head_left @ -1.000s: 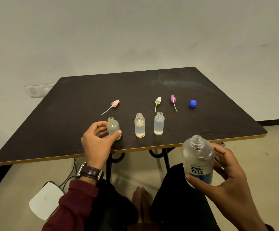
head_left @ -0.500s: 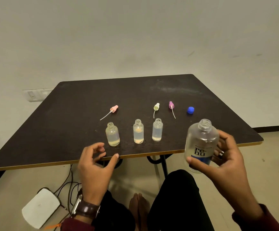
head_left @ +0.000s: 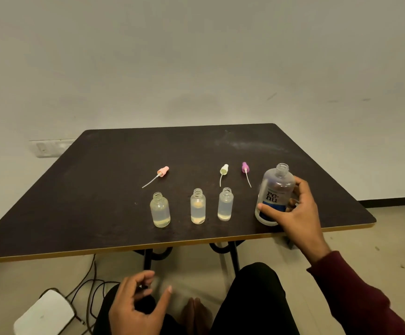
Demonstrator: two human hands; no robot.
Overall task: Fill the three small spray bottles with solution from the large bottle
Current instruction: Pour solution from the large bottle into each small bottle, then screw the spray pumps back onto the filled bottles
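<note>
Three small clear bottles stand uncapped in a row near the table's front edge: the left bottle [head_left: 160, 210], the middle bottle [head_left: 198, 206] and the right bottle [head_left: 225, 204], each holding liquid. Behind them lie the pink spray head [head_left: 162, 171], the pale yellow spray head [head_left: 224, 169] and the purple spray head [head_left: 245, 167]. My right hand [head_left: 293, 209] grips the large uncapped bottle [head_left: 275, 192], which stands on the table to the right of the row. My left hand [head_left: 136, 305] hangs below the table edge over my lap, fingers apart, holding nothing.
The dark table [head_left: 99, 201] has a yellow front edge. A white box [head_left: 44, 315] with cables lies on the floor at the lower left. A wall socket [head_left: 49, 148] sits behind the table's left side. The blue cap is hidden behind the large bottle.
My left hand let go of the left small bottle and dropped below the table edge. My right hand carried the large bottle up from my lap onto the table at the right.
</note>
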